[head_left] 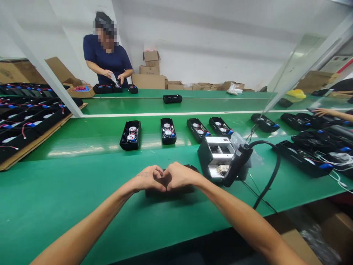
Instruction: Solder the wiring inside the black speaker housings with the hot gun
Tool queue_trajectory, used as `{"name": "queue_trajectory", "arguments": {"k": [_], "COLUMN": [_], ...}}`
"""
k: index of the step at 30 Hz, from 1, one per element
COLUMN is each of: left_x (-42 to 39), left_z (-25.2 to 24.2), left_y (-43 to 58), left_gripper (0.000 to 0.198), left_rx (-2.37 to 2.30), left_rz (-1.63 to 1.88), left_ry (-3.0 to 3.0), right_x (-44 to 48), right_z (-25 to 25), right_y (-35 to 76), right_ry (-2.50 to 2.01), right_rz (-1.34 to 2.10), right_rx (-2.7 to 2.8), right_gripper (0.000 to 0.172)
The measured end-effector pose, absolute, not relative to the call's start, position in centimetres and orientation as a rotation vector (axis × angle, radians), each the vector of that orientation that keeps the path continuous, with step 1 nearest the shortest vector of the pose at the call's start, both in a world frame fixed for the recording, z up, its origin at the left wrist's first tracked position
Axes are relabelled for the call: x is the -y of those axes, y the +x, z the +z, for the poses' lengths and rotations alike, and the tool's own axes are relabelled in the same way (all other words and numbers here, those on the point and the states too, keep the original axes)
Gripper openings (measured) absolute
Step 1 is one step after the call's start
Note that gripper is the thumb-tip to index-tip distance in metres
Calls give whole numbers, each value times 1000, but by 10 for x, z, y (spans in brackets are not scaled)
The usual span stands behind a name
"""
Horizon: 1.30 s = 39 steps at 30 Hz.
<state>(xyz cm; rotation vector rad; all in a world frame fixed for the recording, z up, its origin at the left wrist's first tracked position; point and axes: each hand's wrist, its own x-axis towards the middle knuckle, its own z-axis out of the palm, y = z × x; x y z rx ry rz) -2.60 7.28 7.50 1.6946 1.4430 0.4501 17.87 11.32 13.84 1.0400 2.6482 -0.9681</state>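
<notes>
My left hand (149, 178) and my right hand (178, 176) meet over a black speaker housing (172, 195) lying on the green bench in front of me. The thumbs of both hands come together at the tips, and the fingers curl inward in a pinch. Whatever they hold between them is too dark and hidden to make out. My forearms and hands cover most of this housing; only its dark front side and a far right corner show.
Beyond my hands, open housings with round speakers (131, 134) stand on the green belt. Right of me are a screw-feeder machine (217, 156) and a hanging black electric screwdriver (237, 165). More housings (305, 160) crowd the right. A person (107, 59) works opposite; another person's hand (324, 112) reaches in.
</notes>
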Motion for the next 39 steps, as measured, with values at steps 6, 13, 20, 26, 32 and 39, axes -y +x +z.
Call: {"name": "queue_trajectory", "arguments": {"k": [6,13,20,26,32,39], "left_x": [-75,-78,-77,-81,-86,-85], "left_z": [80,78,77,80,90,93], "left_y": [-22,-24,-25,-24,-24,-22], "left_gripper": [32,35,37,38,34,39], "left_rx": [-1406,-1399,-1396,-1402,-1381,-1392], "left_rz": [422,398,378,342,306,306], "left_ry": [1602,1556,1570,1581,1589,1575], "right_x": [-113,-108,-105,-105,-113,-117], "right_z": [134,137,133,129,134,131], "right_y": [173,176,175,175,178,172], "right_ry": [1124,1148,1139,1143,1128,1129], "right_rz": [-1020,-1020,-1040,-1038,-1052,-1090], "right_rx": [-2600,-2625,-2657,-2679,-2683,-2638], "right_gripper": [26,21,17,14,16,13]}}
